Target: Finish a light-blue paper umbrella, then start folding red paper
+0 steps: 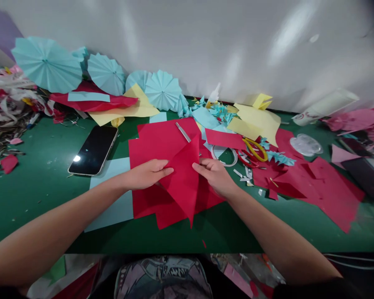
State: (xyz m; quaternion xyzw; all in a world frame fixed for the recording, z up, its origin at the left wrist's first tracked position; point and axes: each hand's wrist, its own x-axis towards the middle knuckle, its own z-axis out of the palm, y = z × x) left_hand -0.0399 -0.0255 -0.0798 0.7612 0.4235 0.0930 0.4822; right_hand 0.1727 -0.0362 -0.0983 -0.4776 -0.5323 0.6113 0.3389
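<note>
Between my two hands a sheet of red paper [185, 174] is held up at an angle, one corner pointing down toward me. My left hand [149, 172] pinches its left edge, thumb on top. On the opposite edge, my right hand [213, 174] pinches it the same way, its fingers partly hidden behind the paper. Larger red sheets [143, 155] lie stacked beneath on the green table. A slim metallic blade-like tool [183, 132] rests on that stack just beyond the raised sheet. Light blue paper [112, 207] sticks out from under the stack at the left.
A phone [93, 149] lies left of the red stack. Pleated blue paper rosettes [163, 90] lean along the wall. To the right are yellow-handled scissors [256, 149], a roll of tape [224, 155], red scraps [327, 187] and a white bottle [326, 107]. Yellow paper [258, 118] lies behind.
</note>
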